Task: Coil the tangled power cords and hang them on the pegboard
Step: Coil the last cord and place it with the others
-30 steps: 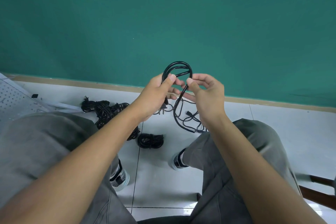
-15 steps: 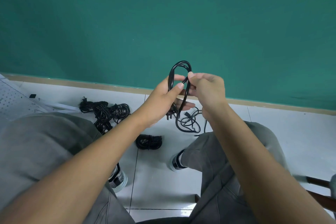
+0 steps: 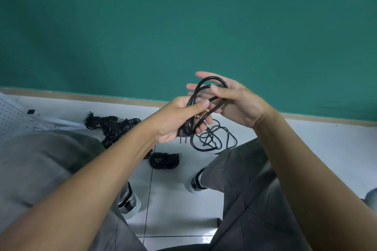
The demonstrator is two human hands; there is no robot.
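Cord [image 3: 210,96] sits at centre frame in the head view, looped into a partial coil between both hands, its black loop arching up against the green wall [image 3: 183,16]. I see the left hand [image 3: 179,120] gripping the gathered strands, thumb pressed across them and fingers curled round from behind, with the plug [image 3: 184,133] poking out below the palm, prongs down. My right hand [image 3: 230,100] is just right of it; its thumb lies over the top of the loop while the fingers run straight and spread behind the cord, so the loop hangs round them. The loose end [image 3: 216,138] trails down below the hands in slack tangles above the floor [image 3: 306,149].

Lower left of centre, a small coiled bundle [image 3: 164,160] lies on the tiles between the knees. Further left, a tangled pile [image 3: 112,126] of black cords lies on the floor near the wall base. The pegboard [image 3: 14,120] lies flat at the left edge, white and perforated. Grey trousers [image 3: 255,199] fill the lower frame, with two shoes [image 3: 130,204] showing on the tiles.
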